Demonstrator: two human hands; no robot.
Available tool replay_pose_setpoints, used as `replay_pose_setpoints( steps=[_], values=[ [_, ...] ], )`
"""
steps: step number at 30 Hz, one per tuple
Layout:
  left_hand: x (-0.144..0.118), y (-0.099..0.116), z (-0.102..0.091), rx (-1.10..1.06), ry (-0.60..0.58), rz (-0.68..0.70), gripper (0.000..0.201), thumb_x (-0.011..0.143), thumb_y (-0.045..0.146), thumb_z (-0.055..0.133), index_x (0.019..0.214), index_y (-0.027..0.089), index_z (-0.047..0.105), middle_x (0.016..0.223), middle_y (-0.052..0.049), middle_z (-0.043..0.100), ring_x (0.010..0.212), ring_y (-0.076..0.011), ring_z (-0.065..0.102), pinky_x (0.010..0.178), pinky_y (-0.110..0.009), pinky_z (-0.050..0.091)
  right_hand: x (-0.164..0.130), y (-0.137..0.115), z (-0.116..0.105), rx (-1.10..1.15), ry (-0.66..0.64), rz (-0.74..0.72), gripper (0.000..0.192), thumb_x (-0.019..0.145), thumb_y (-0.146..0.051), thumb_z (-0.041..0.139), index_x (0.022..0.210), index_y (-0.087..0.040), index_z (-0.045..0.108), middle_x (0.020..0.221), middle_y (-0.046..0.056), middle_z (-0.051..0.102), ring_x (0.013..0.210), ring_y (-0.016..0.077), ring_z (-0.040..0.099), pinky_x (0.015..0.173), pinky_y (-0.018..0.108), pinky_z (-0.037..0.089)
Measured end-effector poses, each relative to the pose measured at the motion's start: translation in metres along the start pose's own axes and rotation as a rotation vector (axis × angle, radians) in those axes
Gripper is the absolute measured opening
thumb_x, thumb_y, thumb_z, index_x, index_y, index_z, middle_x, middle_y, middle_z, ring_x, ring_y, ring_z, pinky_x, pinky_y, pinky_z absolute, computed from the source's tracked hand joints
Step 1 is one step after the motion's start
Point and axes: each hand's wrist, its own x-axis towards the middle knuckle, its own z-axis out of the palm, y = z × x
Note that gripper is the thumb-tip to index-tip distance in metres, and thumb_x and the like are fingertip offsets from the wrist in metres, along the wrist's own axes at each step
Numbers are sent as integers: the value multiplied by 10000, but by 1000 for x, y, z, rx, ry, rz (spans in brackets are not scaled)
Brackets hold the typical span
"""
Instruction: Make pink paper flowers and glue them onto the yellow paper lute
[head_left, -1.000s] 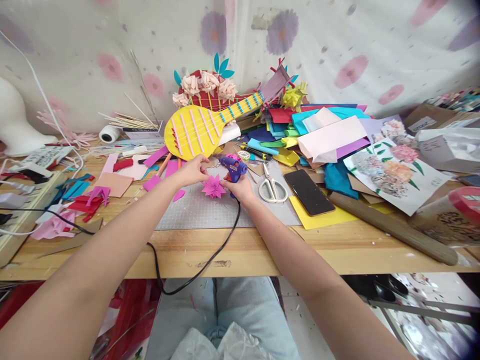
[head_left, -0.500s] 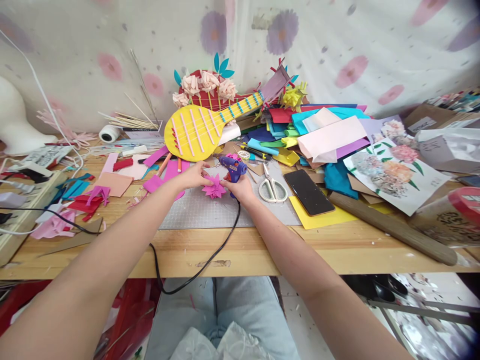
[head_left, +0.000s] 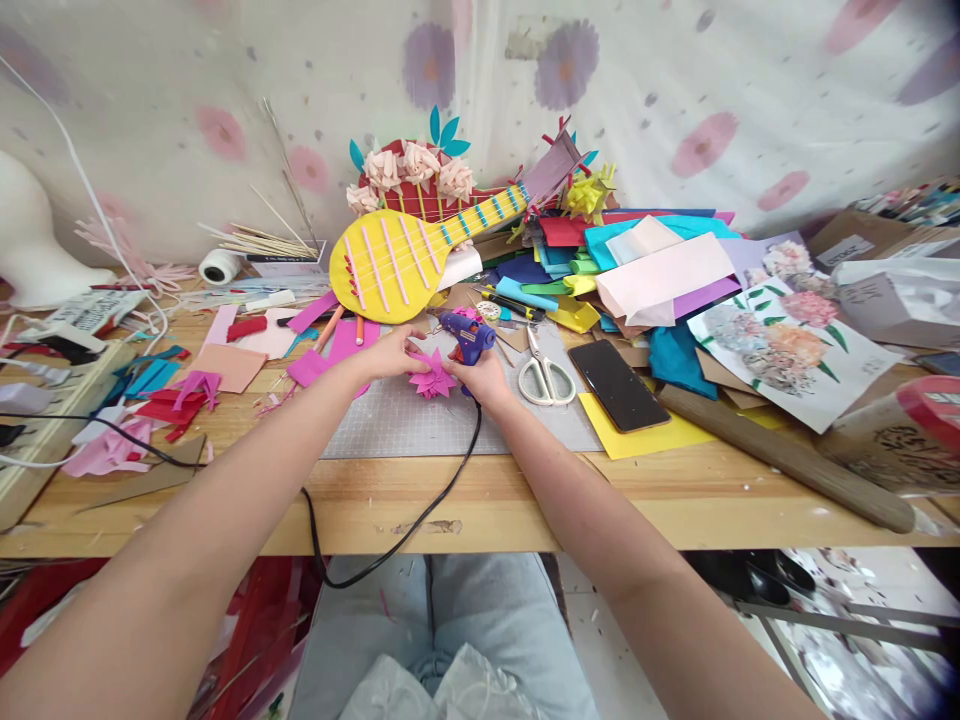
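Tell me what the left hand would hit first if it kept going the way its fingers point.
Probably the pink paper flower: the left hand points rightward at it, fingers already touching its petals. Just beyond sits the blue glue gun in the right hand.

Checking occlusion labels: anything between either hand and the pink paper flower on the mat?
Nothing visible. The left hand touches the pink paper flower from its left; the right hand, gripping the glue gun, sits against its right. The scissors lie off to the right on the cutting mat.

White-handled scissors [head_left: 546,378] lie just left of a black phone [head_left: 615,383] on yellow paper [head_left: 645,437]. A yellow paper guitar [head_left: 405,262] leans behind, beside piled coloured sheets [head_left: 645,262].
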Motion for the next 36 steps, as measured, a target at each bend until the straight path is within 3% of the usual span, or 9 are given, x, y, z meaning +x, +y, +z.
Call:
replay_pose_setpoints(
  steps=[4, 9, 13, 18, 23, 29, 36],
  values=[
    [0, 0, 0, -67, 1, -42, 610, 538, 248, 773, 1086, 139, 528, 823, -44, 606, 733, -175, 595, 651, -309, 451, 0, 1, 0, -4, 0, 4, 197, 553, -254, 686, 659, -182, 536, 618, -37, 559, 574, 113, 512, 588, 262, 428],
    [1, -5, -2, -184, 99, -134, 448, 638, 368, 730, 994, 153, 564, 929, -83, 613, 793, -178, 599, 673, -309, 487, 1, 3, -1, 4, 14, -14, 155, 593, -258, 659, 661, -190, 537, 579, -41, 544, 517, 103, 489, 529, 251, 417],
    [2, -8, 2, -179, 60, -188, 534, 603, 401, 757, 1030, 149, 557, 1066, -123, 600, 841, -193, 609, 674, -302, 495, 2, 4, -4, 79, 31, 15, 188, 625, -314, 643, 686, -192, 513, 566, -46, 523, 442, 91, 474, 444, 236, 383],
    [1, -6, 8, -136, 17, -168, 664, 518, 410, 800, 1079, 140, 568, 984, -116, 636, 820, -217, 619, 655, -302, 474, 2, 2, -9, 249, 39, 63, 222, 620, -294, 638, 730, -195, 472, 657, -20, 551, 625, 147, 616, 417, 200, 373],
    [-1, -1, 11, -81, 47, -138, 799, 378, 320, 852, 1099, 121, 572, 918, -100, 638, 815, -234, 617, 694, -334, 470, 1, 4, -16, 257, 76, 69, 235, 610, -302, 630, 748, -196, 472, 663, -24, 545, 653, 154, 631, 419, 199, 373],
    [-4, 2, 13, -66, -47, -121, 687, 369, 318, 842, 1002, 171, 617, 872, -54, 643, 831, -219, 617, 694, -308, 473, 1, 7, -21, 234, 128, 76, 229, 590, -310, 628, 709, -196, 468, 641, -21, 541, 624, 145, 609, 412, 199, 364],
    [-6, 1, 14, -81, -65, -98, 571, 394, 322, 836, 918, 187, 654, 962, -68, 674, 987, -249, 596, 797, -331, 467, 2, 9, -21, 220, 143, 80, 212, 589, -309, 616, 719, -193, 496, 600, -25, 560, 565, 132, 579, 416, 212, 379]
  ],
)
